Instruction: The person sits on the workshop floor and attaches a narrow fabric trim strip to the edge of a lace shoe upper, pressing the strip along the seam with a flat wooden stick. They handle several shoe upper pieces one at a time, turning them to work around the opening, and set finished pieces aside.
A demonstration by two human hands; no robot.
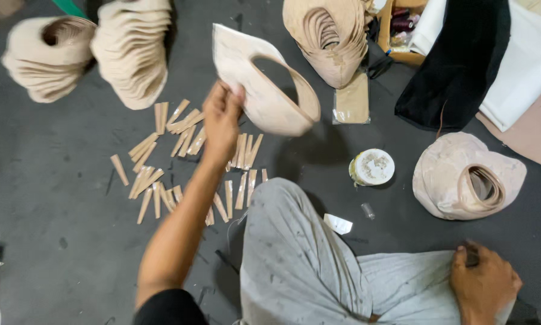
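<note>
Dark grey floor fills the view, and a person sits on it with knees in light grey trousers (306, 265) drawn up at the bottom. Their left hand (222, 117) is raised above the floor, its grip pinched on the near edge of a flat beige cut-out piece (261, 84) with a wide curved opening, held tilted in the air and slightly blurred. Below that hand lies a scatter of short tan strips (174, 162), spread loosely over the floor, some touching or overlapping, others apart. Their right hand (484, 286) rests low on the right knee, its grip curled closed around a small dark object (472, 256) that is too hidden to identify. Just beyond the knees stands a small round tin with a pale lid (373, 167), with a white scrap (338, 224) near it. To the right of the tin sits a nested stack of pinkish curved pieces (463, 177). Three more nested beige stacks lie at the top: two at the upper left (47, 57) (132, 51) and one at top centre (327, 39). Black cloth (457, 66) lies draped over white fabric (523, 66) in the upper right corner.
</note>
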